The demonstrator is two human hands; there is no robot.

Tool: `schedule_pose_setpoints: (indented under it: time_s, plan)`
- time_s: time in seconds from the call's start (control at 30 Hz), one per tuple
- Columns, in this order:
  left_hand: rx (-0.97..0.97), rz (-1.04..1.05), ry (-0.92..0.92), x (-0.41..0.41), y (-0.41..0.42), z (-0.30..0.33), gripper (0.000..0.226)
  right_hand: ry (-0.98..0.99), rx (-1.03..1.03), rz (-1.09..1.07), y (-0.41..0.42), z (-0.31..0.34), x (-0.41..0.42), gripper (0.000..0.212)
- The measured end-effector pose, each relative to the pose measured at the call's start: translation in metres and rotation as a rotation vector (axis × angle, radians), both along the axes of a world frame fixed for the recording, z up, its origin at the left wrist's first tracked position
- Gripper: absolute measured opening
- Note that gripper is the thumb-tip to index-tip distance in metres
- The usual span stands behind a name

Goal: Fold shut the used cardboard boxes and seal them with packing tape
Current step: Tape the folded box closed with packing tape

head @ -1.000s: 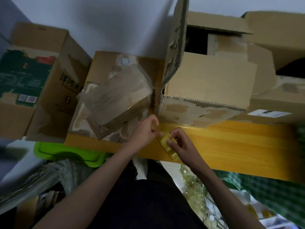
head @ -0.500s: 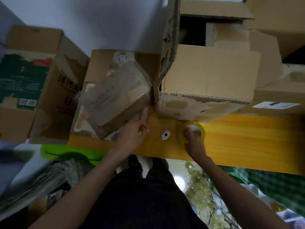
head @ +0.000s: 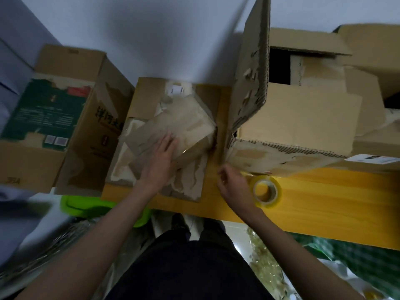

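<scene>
A small worn cardboard box (head: 186,128), wrapped in old clear tape, lies tilted on a flat torn carton (head: 151,105) on the yellow table (head: 324,198). My left hand (head: 161,156) rests flat on the small box's top with straight fingers. My right hand (head: 232,185) hovers over the table just below the near corner of a large open box (head: 298,124), fingers loosely curled with nothing seen in them. A roll of clear packing tape (head: 267,192) lies flat on the table right beside that hand.
One flap of the large box (head: 252,61) stands upright. More open boxes (head: 368,50) crowd the back right. A printed carton (head: 54,118) lies left of the table. Below the table edge are a green plastic item (head: 86,205) and clutter on the floor.
My right hand set the tape roll on the table, let go and moved left. My left hand rose from the table edge onto the small box.
</scene>
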State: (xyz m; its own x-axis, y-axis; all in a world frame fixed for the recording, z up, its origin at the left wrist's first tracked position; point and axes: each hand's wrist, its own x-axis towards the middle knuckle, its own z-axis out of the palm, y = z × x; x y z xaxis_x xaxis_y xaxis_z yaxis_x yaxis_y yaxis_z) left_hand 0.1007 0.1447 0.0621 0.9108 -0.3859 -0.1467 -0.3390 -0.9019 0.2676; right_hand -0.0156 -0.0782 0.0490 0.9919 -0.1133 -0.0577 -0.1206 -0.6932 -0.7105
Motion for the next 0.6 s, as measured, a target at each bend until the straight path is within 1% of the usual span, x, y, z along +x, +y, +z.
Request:
schedule_pose_setpoints:
  time_s: [0.1, 0.13, 0.2, 0.27, 0.37, 0.47, 0.53, 0.6]
  plan:
    - [-0.033, 0.022, 0.024, 0.000, 0.009, 0.008, 0.078, -0.131, 0.115, 0.019, 0.034, 0.026, 0.035, 0.009]
    - [-0.041, 0.024, 0.044, -0.002, 0.011, 0.012, 0.077, -0.159, 0.125, 0.024, 0.043, 0.030, 0.047, 0.013]
    - [-0.062, 0.015, 0.061, -0.006, 0.013, 0.017, 0.075, -0.178, 0.079, 0.039, 0.061, 0.033, 0.069, 0.024]
    - [-0.064, 0.003, 0.059, -0.009, 0.013, 0.018, 0.073, -0.164, -0.030, 0.023, 0.071, 0.031, 0.087, 0.034]
    - [-0.023, -0.007, 0.054, -0.005, 0.012, 0.018, 0.067, -0.052, -0.160, -0.144, 0.075, 0.025, 0.105, 0.048]
    - [0.014, -0.043, 0.004, 0.005, 0.007, 0.021, 0.057, 0.045, -0.155, -0.255, 0.073, 0.018, 0.111, 0.050]
    - [0.042, -0.072, -0.040, 0.016, -0.001, 0.027, 0.046, 0.043, -0.129, -0.296, 0.073, 0.016, 0.112, 0.049]
    - [0.062, -0.093, -0.050, 0.034, -0.010, 0.035, 0.039, 0.039, -0.110, -0.350, 0.073, 0.017, 0.116, 0.046]
